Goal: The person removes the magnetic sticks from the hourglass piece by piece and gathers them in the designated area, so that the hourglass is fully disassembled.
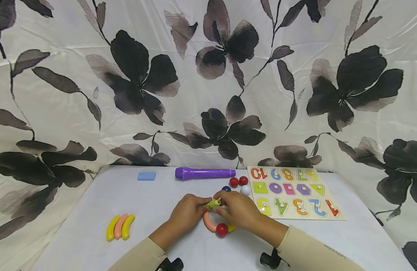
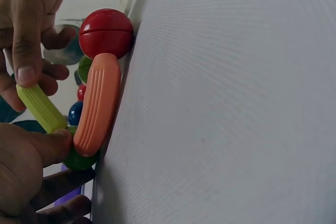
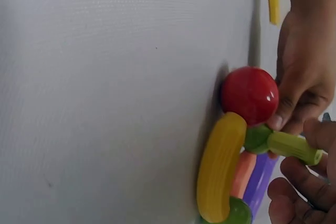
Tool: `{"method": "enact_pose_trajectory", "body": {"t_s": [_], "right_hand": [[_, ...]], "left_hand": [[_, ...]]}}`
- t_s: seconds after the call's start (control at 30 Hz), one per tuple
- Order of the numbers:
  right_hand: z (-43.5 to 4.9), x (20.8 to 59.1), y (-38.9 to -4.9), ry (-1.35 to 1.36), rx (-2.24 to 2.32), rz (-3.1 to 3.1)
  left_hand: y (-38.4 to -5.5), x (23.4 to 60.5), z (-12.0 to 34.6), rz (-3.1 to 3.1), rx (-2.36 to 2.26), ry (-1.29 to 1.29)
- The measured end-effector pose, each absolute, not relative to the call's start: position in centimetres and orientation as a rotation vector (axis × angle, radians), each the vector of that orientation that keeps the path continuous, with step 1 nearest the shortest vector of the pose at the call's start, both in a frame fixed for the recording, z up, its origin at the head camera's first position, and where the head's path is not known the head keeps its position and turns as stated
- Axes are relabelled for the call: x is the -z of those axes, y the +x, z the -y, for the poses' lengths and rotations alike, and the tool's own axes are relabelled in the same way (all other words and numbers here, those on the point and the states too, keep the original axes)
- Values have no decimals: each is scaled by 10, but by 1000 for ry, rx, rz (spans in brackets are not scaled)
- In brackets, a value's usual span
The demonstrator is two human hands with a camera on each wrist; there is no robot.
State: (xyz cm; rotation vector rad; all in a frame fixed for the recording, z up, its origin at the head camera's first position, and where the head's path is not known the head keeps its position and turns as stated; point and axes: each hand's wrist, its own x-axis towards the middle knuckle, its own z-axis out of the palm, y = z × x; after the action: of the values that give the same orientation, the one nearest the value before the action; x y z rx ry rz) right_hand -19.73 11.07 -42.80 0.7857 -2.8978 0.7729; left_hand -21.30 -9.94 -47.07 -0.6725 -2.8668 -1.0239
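Observation:
My left hand (image 1: 189,212) grips a green ball (image 2: 79,161), its thumb right where the ball meets a ridged yellow-green stick (image 3: 294,148). My right hand (image 1: 240,209) pinches the far end of that stick, which rises at a tilt from the ball. Below the hands, the ball belongs to a ring of pieces on the table. A curved orange piece (image 2: 100,108) runs from it to a red ball (image 1: 222,230). From the red ball a curved yellow piece (image 3: 220,166) leads to a second green ball (image 3: 239,212).
Two yellow curved pieces (image 1: 112,228) and an orange one (image 1: 119,226) lie at left. Behind are a blue block (image 1: 146,176) and a purple microphone-shaped toy (image 1: 205,173). Red balls (image 1: 234,182), a white ball (image 1: 244,190) and a blue ball (image 1: 226,188) sit beside a number puzzle board (image 1: 304,216).

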Motion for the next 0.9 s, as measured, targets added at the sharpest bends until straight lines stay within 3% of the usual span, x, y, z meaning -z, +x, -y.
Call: {"method": "enact_pose_trajectory", "body": {"t_s": [0.53, 0.9], "right_hand": [[-114, 432, -193, 831, -797, 2846], [-139, 419, -185, 661, -839, 2893]], "left_hand": [[-213, 468, 96, 2928, 1009, -615], [-211, 467, 95, 2921, 955, -568]]}}
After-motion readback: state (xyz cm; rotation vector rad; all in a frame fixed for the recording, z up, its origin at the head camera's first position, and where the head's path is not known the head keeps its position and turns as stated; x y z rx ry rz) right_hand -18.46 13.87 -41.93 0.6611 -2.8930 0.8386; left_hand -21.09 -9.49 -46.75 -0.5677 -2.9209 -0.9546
